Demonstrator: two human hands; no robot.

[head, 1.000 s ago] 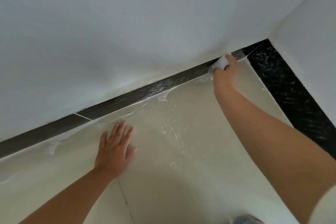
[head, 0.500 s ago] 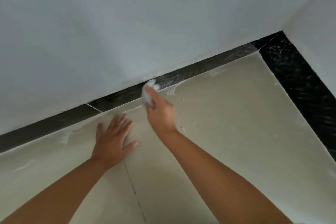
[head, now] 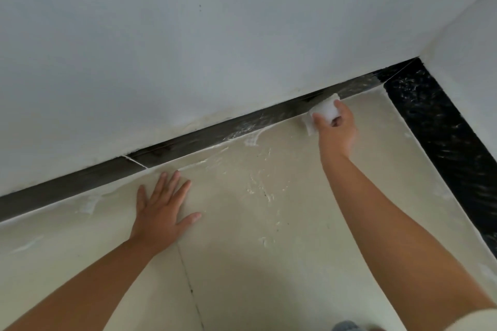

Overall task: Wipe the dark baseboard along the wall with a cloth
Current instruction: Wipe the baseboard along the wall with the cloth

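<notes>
Right hand: the right hand [head: 336,127] is gripping a folded white cloth [head: 322,111], fingers curled round it, and pressing it against the long dark glossy baseboard [head: 204,137] near the room's corner.
Change: half a second ago the cloth was sitting mid-strip, close to the left hand; now it is travelling back toward the corner, so the stroke is reversing.
Left hand: the left hand [head: 161,209] is resting flat on the cream tiled floor [head: 255,263], fingers spread, holding nothing, unmoved.
Meaning: the person is likely scrubbing back and forth; white smears [head: 252,140] are lingering along the floor edge.
Remaining: the strip left of the joint is looking unwiped.
</notes>
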